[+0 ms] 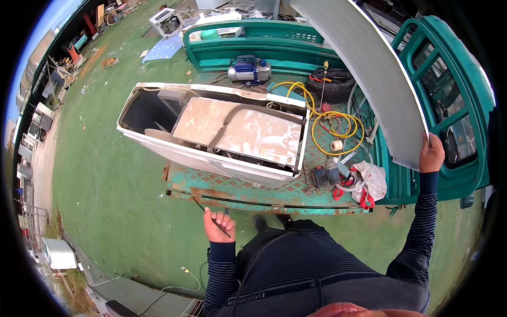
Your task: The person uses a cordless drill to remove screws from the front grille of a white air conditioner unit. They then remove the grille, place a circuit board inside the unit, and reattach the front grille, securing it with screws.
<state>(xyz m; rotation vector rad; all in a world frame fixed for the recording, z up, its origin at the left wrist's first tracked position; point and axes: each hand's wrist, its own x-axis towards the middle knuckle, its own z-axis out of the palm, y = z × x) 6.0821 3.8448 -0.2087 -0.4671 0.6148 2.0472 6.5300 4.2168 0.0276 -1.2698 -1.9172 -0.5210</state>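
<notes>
My right hand [432, 153] grips the lower corner of a long pale grey sheet-metal panel [380, 79], which stands tilted up along the right side of the truck bed. My left hand [219, 227] is closed around a thin dark screwdriver [198, 204], held in front of the bed's near edge. Beyond that hand sits an air conditioner outdoor unit [211, 166] with its top uncovered. Inside it shows a dirty beige metal cover [206, 124] with a dark strip across it; the left end is a dark hollow.
On the green truck bed [248, 199] lie a blue and silver pump [250, 71], a coiled yellow hose [317, 129], a black tool bag [331, 84], a tape roll [336, 145], a dark power tool [324, 176] and a white cloth [372, 179]. The cab [449, 105] stands right.
</notes>
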